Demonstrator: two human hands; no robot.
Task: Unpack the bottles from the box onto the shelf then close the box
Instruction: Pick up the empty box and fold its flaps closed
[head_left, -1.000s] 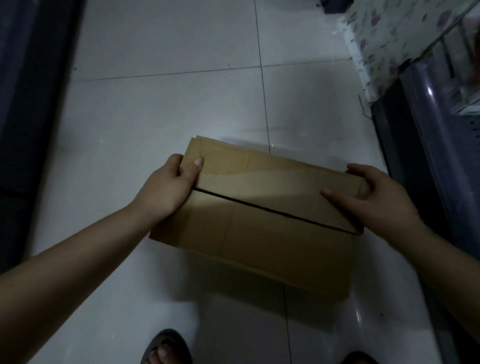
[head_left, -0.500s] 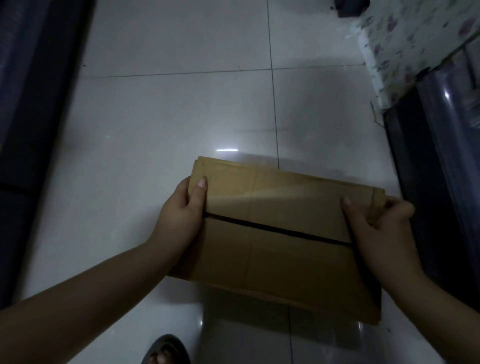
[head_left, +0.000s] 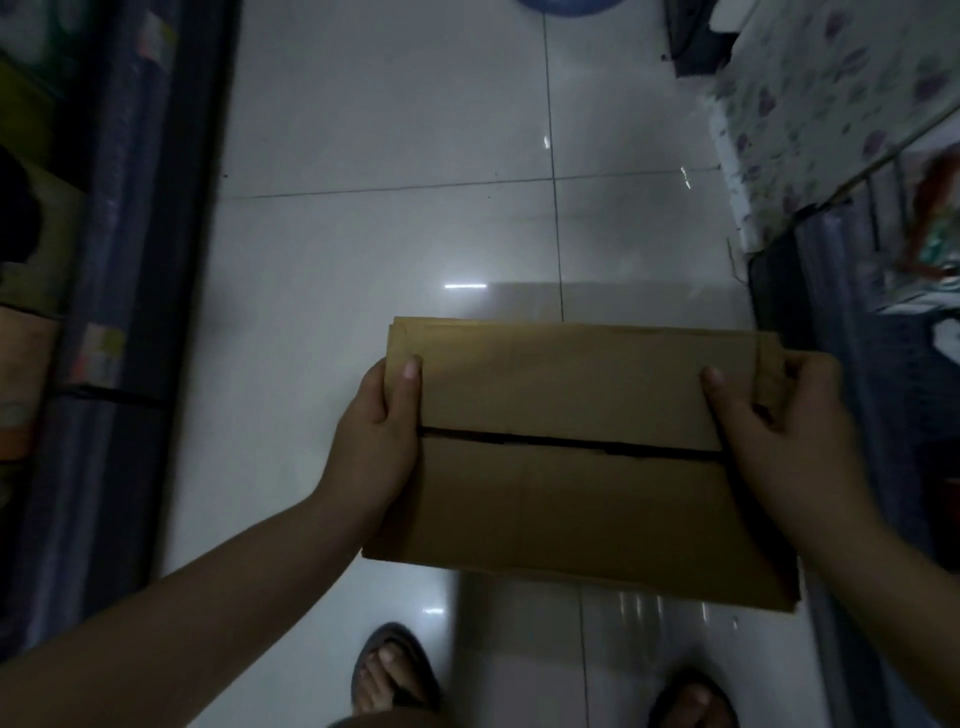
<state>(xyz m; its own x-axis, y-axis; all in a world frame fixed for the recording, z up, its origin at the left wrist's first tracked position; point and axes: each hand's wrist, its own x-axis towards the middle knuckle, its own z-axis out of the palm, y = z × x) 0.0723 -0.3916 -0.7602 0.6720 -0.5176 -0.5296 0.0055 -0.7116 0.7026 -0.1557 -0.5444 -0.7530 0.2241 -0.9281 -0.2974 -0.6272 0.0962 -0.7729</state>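
A brown cardboard box (head_left: 571, 499) fills the lower middle of the head view, its two top flaps folded down with a dark seam between them. My left hand (head_left: 379, 436) grips its left end, thumb lying on the far flap. My right hand (head_left: 789, 431) grips the right end, thumb on top as well. The box is held above the white tiled floor. No bottles are visible.
A dark shelf unit (head_left: 124, 291) with packaged goods runs down the left. Another shelf (head_left: 893, 322) and a floral-covered surface (head_left: 810, 104) stand on the right. My two sandalled feet (head_left: 395, 670) are below the box. White tiles (head_left: 395, 218) stretch ahead.
The box has come up and closer to me, squared level to the view. My hands have shifted further onto its ends, and the view has tilted so both feet show.
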